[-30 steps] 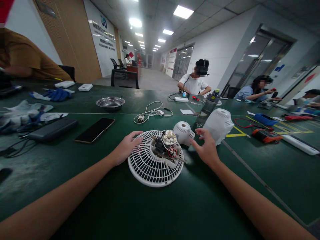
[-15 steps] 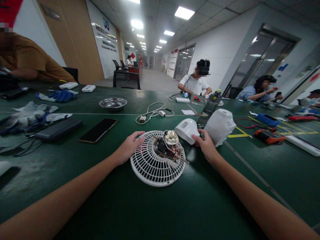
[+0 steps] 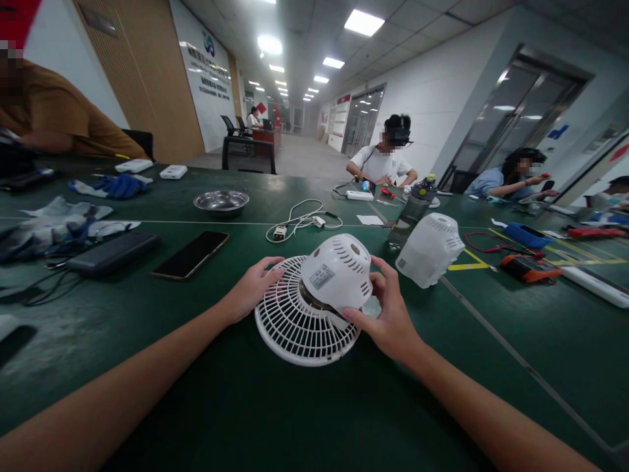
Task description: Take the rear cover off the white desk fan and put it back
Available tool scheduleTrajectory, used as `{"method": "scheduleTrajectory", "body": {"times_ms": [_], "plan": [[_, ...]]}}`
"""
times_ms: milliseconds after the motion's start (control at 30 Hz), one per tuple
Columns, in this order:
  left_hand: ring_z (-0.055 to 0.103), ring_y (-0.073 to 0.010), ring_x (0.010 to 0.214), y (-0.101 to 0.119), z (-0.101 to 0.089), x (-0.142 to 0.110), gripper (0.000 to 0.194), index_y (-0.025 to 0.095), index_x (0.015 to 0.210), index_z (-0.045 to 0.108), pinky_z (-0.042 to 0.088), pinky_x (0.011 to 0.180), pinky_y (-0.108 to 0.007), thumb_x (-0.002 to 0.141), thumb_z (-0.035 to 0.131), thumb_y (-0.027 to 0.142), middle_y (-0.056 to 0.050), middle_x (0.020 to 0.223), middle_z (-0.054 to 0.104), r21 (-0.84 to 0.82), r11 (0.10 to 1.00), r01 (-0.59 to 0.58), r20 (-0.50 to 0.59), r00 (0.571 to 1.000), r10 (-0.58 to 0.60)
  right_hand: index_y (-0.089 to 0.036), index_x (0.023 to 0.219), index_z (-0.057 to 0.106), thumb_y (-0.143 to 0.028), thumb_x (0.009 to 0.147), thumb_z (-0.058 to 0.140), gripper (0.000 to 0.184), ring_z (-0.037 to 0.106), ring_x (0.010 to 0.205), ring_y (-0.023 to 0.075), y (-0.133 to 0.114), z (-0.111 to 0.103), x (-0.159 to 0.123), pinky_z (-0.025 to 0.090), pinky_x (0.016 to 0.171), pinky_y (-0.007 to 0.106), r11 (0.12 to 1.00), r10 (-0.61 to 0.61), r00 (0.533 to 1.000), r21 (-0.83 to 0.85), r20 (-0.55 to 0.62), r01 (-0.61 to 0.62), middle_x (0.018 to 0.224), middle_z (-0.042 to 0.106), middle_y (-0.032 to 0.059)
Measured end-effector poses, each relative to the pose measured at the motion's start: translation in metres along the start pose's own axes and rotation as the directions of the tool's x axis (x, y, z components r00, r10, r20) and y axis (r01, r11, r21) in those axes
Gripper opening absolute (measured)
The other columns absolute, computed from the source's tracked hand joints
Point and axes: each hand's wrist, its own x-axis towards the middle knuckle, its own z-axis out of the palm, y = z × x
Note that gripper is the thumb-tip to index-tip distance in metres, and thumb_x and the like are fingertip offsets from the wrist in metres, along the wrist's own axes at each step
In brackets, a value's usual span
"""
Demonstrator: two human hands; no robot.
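Note:
A round white fan grille lies on the green table in front of me. My left hand grips its left rim, thumb on top of the ribs. In my right hand is a white plastic motor cover with vent slots and a grey label. I hold the cover tilted over the middle of the grille, where it hides most of the motor and wiring. A dark strip of the motor assembly shows beneath its lower edge. Whether the cover is seated on it, I cannot tell.
Behind my right hand stand a translucent white plastic housing and a dark bottle. A white cable, a metal bowl and a phone lie farther back. An orange multimeter is at right. Other people sit around the table.
My right hand has brought the motor cover from beside the bottle leftward, turned it, and placed it over the motor. My left hand stays on the grille rim.

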Motion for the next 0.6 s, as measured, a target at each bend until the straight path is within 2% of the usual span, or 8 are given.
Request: {"method": "scheduleTrajectory", "body": {"times_ms": [167,300,467,600], "plan": [[0.071,-0.0251,0.096,0.0034,0.0029,-0.0021,0.052,0.021,0.141,0.047,0.058,0.082,-0.039,0.094,0.061,0.038,-0.012,0.117,0.070,-0.009,1.000,0.004,0.005,1.000,-0.003,-0.035,0.148,0.026,-0.043,0.075,0.082,0.092,0.063,0.102,0.0285,0.0036,0.0010,0.0019,0.053,0.094,0.056,0.975,-0.100,0.995,-0.199,0.005,0.099,0.117,0.062,0.0067],[0.071,-0.0242,0.093,0.0057,0.0040,-0.0035,0.053,0.020,0.142,0.045,0.058,0.081,-0.038,0.094,0.061,0.036,-0.012,0.115,0.070,-0.029,0.999,0.015,0.000,1.000,-0.015,-0.034,0.147,0.030,-0.043,0.075,0.080,0.087,0.061,0.106,0.0313,0.0044,0.0047,0.0038,0.053,0.093,0.057,0.936,-0.146,0.989,-0.319,0.026,0.147,0.126,0.058,0.0097],[0.072,-0.0242,0.091,0.0067,0.0032,-0.0045,0.054,0.021,0.143,0.046,0.058,0.079,-0.038,0.093,0.061,0.036,-0.012,0.112,0.071,-0.028,0.999,0.029,0.008,1.000,-0.029,-0.033,0.148,0.025,-0.040,0.074,0.077,0.091,0.059,0.108,0.0327,0.0056,0.0008,0.0044,0.051,0.094,0.057,0.915,-0.170,0.983,-0.361,0.067,0.183,0.128,0.055,0.0112],[0.071,-0.0252,0.094,0.0026,0.0035,-0.0014,0.053,0.021,0.142,0.046,0.058,0.082,-0.041,0.094,0.060,0.038,-0.012,0.113,0.070,0.011,1.000,0.005,0.016,1.000,-0.005,-0.032,0.149,0.021,-0.040,0.077,0.074,0.091,0.055,0.118,0.0355,0.0072,-0.0031,0.0036,0.049,0.098,0.059,0.905,-0.190,0.976,-0.366,0.103,0.215,0.140,0.049,0.0135]]}}
